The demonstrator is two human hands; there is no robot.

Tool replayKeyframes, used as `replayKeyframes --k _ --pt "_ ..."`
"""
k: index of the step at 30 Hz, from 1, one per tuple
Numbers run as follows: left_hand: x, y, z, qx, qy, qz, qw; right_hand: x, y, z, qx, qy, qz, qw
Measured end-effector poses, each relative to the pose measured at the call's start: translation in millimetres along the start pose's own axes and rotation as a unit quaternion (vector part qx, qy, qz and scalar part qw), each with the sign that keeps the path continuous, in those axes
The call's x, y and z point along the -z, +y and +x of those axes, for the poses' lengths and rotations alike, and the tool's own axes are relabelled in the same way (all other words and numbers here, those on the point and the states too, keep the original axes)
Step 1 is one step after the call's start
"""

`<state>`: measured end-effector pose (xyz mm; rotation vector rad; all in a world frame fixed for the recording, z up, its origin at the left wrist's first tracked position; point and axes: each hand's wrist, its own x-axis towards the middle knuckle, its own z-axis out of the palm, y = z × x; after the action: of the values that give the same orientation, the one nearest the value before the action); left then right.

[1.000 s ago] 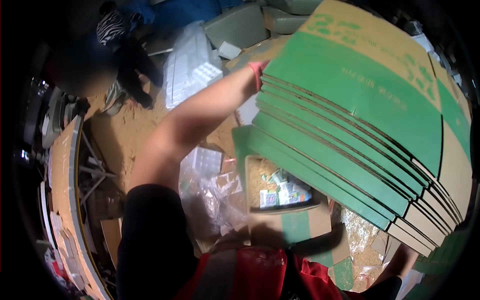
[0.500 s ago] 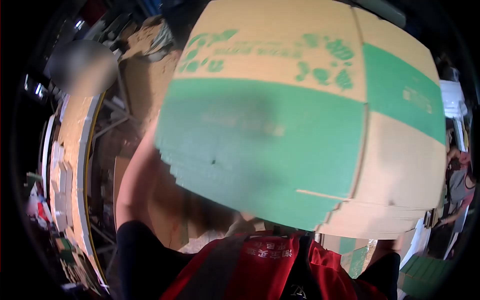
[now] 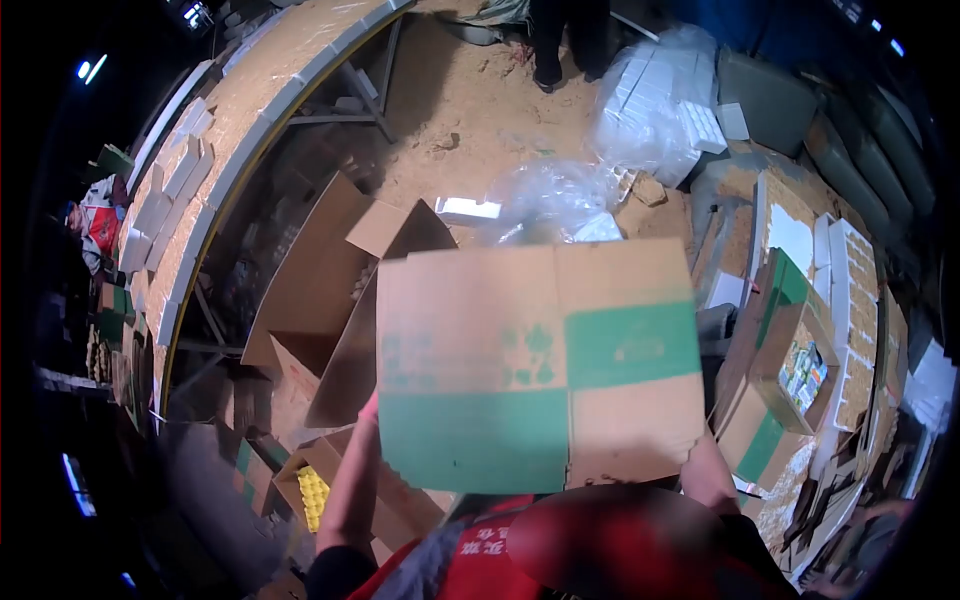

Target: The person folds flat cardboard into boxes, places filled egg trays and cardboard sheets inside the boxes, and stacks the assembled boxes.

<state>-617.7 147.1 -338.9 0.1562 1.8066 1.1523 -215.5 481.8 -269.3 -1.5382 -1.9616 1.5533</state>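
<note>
Flattened cardboard boxes [image 3: 475, 430], brown with green panels and green leaf prints, are held up in front of my chest. My left hand [image 3: 371, 412] grips their left edge, with its fingers mostly hidden behind the cardboard. At the lower right edge, my right hand [image 3: 706, 468] holds the other side, its fingertips also out of sight. Just beyond my left hand stands an open brown carton [image 3: 290, 270] with its flaps up. To the right of my right hand is a brown and green box [image 3: 765, 435] with small colourful packets in its opening.
A long, white-edged worktable [image 3: 290, 95] curves along the left. Yellow egg trays [image 3: 312, 497] sit in a carton at lower left. Plastic-wrapped white boxes [image 3: 645, 95] lie on the dirt floor ahead, near a person's legs [image 3: 565, 40]. White foam trays [image 3: 850, 300] line the right side.
The flattened boxes have come down and farther from my head, so they look smaller. My view has turned, bringing the floor, open carton and plastic-wrapped boxes into sight.
</note>
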Motion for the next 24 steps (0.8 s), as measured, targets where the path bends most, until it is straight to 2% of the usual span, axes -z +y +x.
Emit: replayKeyframes --k 6,11,18,21,24 --pt "24.6 -153.3 -10.5 0.137 0.074 -0.042 0.987 -81.3 168.2 5.7 -0.144 -0.043 -0.008 0.989" --pt "13.5 -259.6 -5.5 0.227 0.098 -0.079 0.966 -134.5 279.5 -2.3 -0.251 -0.039 -0.008 0.967" --pt "4.5 -370.5 61.9 0.266 0.086 -0.129 0.952 -216.3 408.2 40.0 -0.303 0.037 0.036 0.952" --pt "19.1 -398.7 106.0 0.233 0.044 -0.160 0.958 -251.8 448.4 78.6 -0.287 0.084 0.083 0.951" --pt "47.5 -405.2 137.2 0.186 -0.126 -0.215 0.950 -274.5 482.0 96.2 -0.285 0.176 0.097 0.937"
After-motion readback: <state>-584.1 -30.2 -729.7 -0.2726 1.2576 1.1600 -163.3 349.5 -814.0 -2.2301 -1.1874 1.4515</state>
